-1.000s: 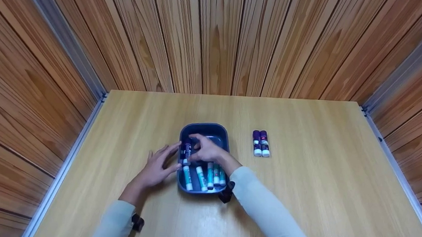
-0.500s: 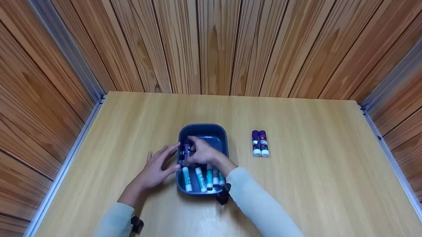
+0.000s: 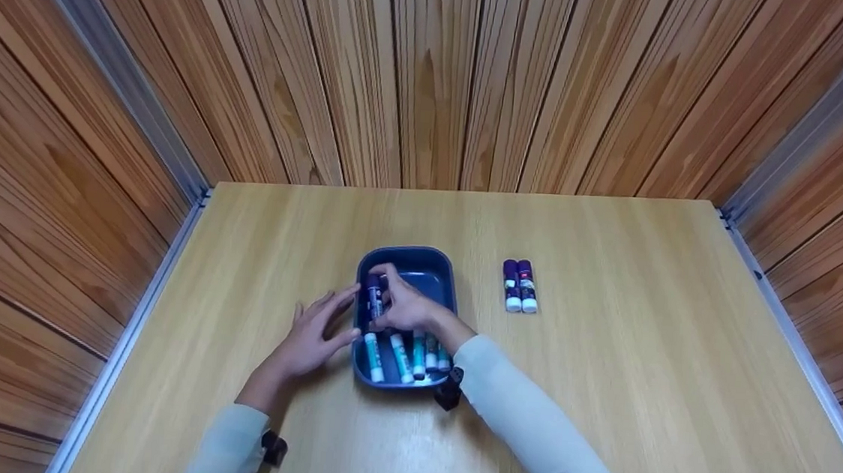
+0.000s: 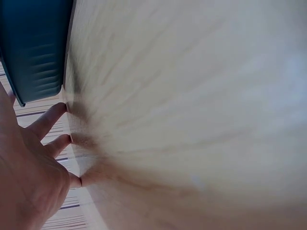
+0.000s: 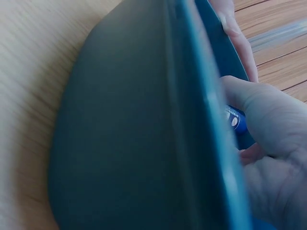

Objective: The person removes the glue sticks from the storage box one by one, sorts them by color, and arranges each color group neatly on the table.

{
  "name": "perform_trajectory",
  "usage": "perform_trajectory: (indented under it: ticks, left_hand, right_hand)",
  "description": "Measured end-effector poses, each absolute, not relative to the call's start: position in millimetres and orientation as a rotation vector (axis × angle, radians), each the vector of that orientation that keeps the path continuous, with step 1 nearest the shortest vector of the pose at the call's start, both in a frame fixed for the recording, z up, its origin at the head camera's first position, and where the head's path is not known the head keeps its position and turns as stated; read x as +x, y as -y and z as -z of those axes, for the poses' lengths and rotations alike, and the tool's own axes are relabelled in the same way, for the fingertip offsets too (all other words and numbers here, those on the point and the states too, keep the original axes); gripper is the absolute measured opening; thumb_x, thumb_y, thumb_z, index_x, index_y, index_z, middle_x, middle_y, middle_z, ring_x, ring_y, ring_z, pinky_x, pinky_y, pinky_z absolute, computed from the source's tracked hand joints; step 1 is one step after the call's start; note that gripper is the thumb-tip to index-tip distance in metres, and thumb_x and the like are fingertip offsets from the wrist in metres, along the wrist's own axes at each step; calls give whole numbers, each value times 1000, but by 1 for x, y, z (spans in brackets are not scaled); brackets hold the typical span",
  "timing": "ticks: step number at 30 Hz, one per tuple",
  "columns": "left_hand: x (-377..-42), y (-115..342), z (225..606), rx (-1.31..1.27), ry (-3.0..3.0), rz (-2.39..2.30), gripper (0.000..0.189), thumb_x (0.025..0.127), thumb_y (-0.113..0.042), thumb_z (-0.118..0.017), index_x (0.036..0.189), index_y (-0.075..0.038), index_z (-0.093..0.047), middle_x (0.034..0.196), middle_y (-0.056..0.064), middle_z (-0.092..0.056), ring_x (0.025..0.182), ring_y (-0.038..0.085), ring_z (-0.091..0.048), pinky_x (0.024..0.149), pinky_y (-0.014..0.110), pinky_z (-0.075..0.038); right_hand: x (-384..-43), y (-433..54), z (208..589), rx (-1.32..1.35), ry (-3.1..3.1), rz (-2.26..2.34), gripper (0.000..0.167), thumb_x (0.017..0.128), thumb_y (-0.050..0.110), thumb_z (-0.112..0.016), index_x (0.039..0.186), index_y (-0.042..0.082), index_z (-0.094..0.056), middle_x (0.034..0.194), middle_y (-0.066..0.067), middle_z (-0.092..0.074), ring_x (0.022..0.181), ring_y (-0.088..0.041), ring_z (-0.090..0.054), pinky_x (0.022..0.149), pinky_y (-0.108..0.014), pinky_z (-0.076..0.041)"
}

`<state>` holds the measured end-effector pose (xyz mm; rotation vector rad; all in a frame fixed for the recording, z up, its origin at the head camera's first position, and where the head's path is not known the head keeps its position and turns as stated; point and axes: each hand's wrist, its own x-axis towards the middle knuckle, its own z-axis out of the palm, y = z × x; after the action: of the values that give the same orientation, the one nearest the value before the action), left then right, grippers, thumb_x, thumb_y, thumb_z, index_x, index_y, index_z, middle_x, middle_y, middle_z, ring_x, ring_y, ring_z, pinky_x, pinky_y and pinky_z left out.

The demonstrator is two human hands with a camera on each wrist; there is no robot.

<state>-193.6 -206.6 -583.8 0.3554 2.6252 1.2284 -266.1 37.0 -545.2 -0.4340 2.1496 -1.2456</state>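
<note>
This looks like a small work booth. 3 walls (image 3: 441,80) that look like brown wood stand close around the counter (image 3: 631,343), at the back, left and right. Grey metal strips (image 3: 113,54) run up where the walls meet. You can't tell what kind of building it is in.

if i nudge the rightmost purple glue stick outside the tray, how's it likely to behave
The rightmost glue stick would probably roll, being cylindrical and lying on its side on the flat table. Pushed left, it would likely bump the other glue stick right alongside.
</note>
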Motion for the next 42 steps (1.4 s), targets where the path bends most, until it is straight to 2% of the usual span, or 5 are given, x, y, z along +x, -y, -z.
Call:
perform_trajectory:
  ticks: [14,23,30,37,42]
  left_hand:
    - [-194,207,583,352,-2616,-1224,76,110,-54,-67,175,-53,-29,184,0,-41,179,46,-13,136,81,15]
    - [-195,207,582,338,-2621,-1214,75,109,-60,-65,174,-58,-27,184,-3,-42,180,43,-13,139,78,14]
    - [-194,208,583,342,-2619,-1219,75,109,-61,-65,174,-58,-27,185,-3,-41,180,44,-13,137,80,14]
    - [-193,206,584,324,-2618,-1212,75,109,-61,-65,174,-58,-26,185,-4,-40,180,43,-12,138,79,15]
    - [-195,205,585,322,-2637,-1202,76,109,-59,-65,175,-53,-28,185,-2,-41,179,45,-13,137,80,16]
  right_hand:
    - [-266,-37,546,-442,-2082,1321,90,97,-5,-81,165,28,-32,116,-13,-69,90,-23,-72,75,-30,-62]
    - [-267,-38,544,-458,-2128,1301,92,96,-3,-81,165,31,-32,119,-12,-67,97,-25,-70,81,-32,-57]
    - [-267,-40,539,-467,-2138,1341,88,99,1,-78,167,34,-31,134,-15,-60,107,-28,-66,89,-35,-52]
    - [-265,-47,531,-468,-2143,1392,89,101,0,-74,171,38,-34,126,-16,-62,100,-26,-65,82,-33,-55]
    - [-264,-55,525,-541,-2175,1405,88,101,-2,-72,172,37,-38,140,-18,-60,103,-25,-65,82,-33,-57]
